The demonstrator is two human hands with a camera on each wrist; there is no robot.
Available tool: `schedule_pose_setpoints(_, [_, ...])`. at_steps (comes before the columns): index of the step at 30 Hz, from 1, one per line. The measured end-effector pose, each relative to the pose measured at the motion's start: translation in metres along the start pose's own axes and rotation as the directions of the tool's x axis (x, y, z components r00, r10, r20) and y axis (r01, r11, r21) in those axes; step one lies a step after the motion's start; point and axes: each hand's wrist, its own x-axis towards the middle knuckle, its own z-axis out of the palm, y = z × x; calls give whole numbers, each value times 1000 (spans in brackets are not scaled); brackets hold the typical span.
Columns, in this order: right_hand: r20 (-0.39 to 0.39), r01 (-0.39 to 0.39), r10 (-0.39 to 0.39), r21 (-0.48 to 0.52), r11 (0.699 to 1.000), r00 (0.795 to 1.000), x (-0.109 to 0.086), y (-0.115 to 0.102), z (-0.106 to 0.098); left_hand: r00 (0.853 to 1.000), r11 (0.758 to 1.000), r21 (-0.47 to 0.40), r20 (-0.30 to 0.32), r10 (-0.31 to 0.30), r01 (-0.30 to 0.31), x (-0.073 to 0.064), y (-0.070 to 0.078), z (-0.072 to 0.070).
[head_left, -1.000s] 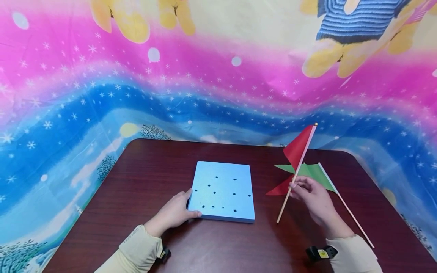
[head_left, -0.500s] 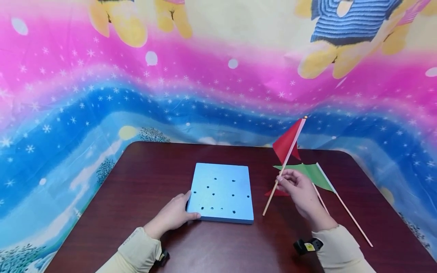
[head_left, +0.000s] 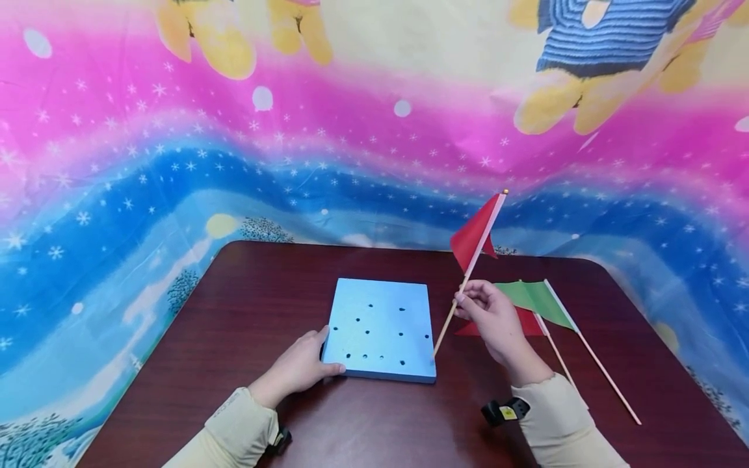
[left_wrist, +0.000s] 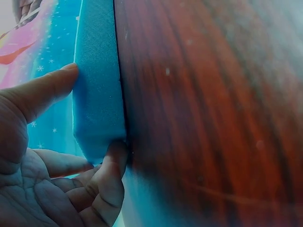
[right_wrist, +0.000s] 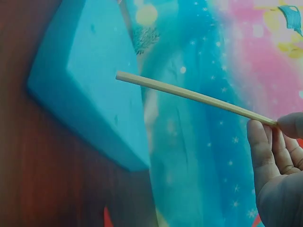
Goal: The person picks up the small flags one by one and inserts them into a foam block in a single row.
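A light blue board (head_left: 383, 296) with several small holes lies flat on the table. My left hand (head_left: 295, 364) holds its near left corner; in the left wrist view the thumb is on the upper edge of the board (left_wrist: 97, 71) and the fingers bend round the corner. With thumb and fingertips my right hand (head_left: 491, 325) pinches the wooden stick of a small red flag (head_left: 475, 234). The flag leans to the right, cloth uppermost. In the right wrist view the bare lower end of the stick (right_wrist: 189, 97) overlaps the board's right part.
To the right, a green flag (head_left: 544, 302) lies on the dark wood table (head_left: 234, 312), its white stick pointing toward the near right. Another red flag (head_left: 529, 322) lies beside it, partly behind my right hand. A printed cloth (head_left: 351, 149) hangs behind the table.
My right hand has moved left with the red flag, bringing the stick's lower end from beside the board to its right edge. The left hand and board stay in place.
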Motion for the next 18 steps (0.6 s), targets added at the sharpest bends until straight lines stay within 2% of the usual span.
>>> schedule_pose_setpoints(6, [12,21,-21,9,1000,1000,9,-7,18,1000,1000,5,-1,4,-4,0,1,1])
schedule_pose_setpoints(18, [27,76,-75,-48,996,997,17,-7,48,1000,1000,-4,-1,7,-7,0,-1,0])
